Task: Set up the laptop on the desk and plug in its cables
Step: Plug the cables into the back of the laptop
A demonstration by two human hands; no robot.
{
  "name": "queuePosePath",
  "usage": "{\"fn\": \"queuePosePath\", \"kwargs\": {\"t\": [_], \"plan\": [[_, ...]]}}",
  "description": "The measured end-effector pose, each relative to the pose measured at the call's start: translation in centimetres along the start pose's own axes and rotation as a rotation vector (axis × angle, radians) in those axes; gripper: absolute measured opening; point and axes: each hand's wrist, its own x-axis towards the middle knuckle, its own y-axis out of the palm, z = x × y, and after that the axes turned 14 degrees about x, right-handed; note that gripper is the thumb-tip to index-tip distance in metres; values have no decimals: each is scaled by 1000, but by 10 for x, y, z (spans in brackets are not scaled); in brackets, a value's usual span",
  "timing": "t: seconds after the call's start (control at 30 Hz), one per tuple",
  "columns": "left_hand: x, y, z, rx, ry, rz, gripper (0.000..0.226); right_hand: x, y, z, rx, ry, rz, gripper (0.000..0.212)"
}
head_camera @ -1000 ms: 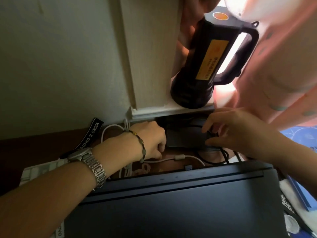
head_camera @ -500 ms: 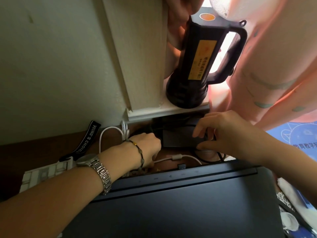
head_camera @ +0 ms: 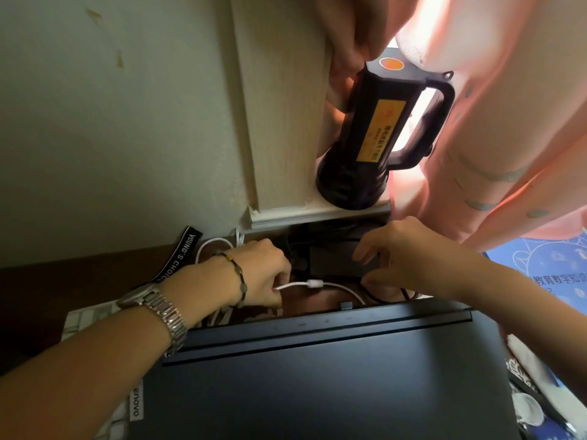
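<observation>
The closed laptop point(head_camera: 324, 376) is positioned at the tabletop's near edge. Behind it, a white cable point(head_camera: 313, 284) is pinched by the left hand point(head_camera: 257, 274); the black power adapter point(head_camera: 336, 262) is gripped by the right hand point(head_camera: 409, 252).

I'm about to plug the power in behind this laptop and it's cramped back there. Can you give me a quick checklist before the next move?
1. Laptop flat on desk, lid shut: ok.
2. Right hand grips black power brick: ok.
3. Left hand holds white cable: ok.
4. Brick's plug end found: cannot tell, hidden.
5. Flashlight on ledge above hands, stable: cannot tell.
6. Rear port free: cannot tell.
</observation>
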Motion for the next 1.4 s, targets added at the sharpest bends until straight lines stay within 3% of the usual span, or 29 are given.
{"fn": "queuePosePath", "kwargs": {"t": [0.23,0.43,0.5,0.6,0.73,0.87,1.0,1.2,1.4], "plan": [[-37,0,21,-284,-74,-246,16,10,4,11,54,64,61,40],[-54,5,34,-394,-175,-441,14,17,6,21,102,190,155,6],[-58,5,40,-399,-223,-467,14,18,3,21,106,222,190,5],[-62,5,45,-413,-268,-482,13,18,0,23,215,254,250,12],[-66,5,45,-444,-293,-486,14,23,3,24,537,361,287,14],[-67,5,45,-461,-299,-493,13,26,8,25,640,398,385,15],[-69,7,45,-512,-310,-505,13,24,5,28,683,387,305,23],[-68,10,39,-558,-304,-471,12,16,-6,25,914,402,327,3],[-62,5,27,-547,-330,-419,12,-1,-21,27,1131,376,308,21]]}}
